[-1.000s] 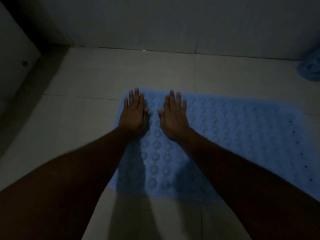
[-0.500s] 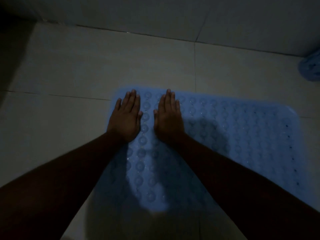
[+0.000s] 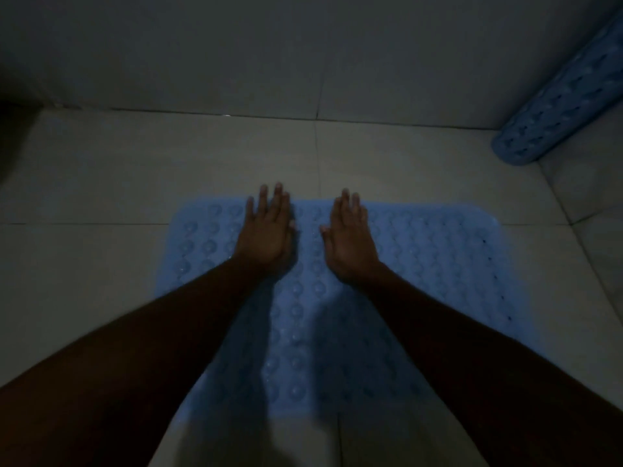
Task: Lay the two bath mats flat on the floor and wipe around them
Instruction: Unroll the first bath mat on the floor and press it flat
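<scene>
Left hand [image 3: 266, 234] and right hand [image 3: 350, 244] press the mat [image 3: 438, 264] flat, fingers [image 3: 277, 202] straight, but letting go too soon could let that far edge curl up.

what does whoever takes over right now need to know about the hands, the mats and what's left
Left hand: open, fingers straight, palm down on the far edge of the blue bath mat.
Right hand: the same, beside it, apart from it.
Neither hand holds anything.
Done: that mat lies flat on the floor tiles.
Left: the second mat is rolled up at the far right, against the wall; it is not yet laid out. Wiping around both comes after; no cloth is in view.
</scene>
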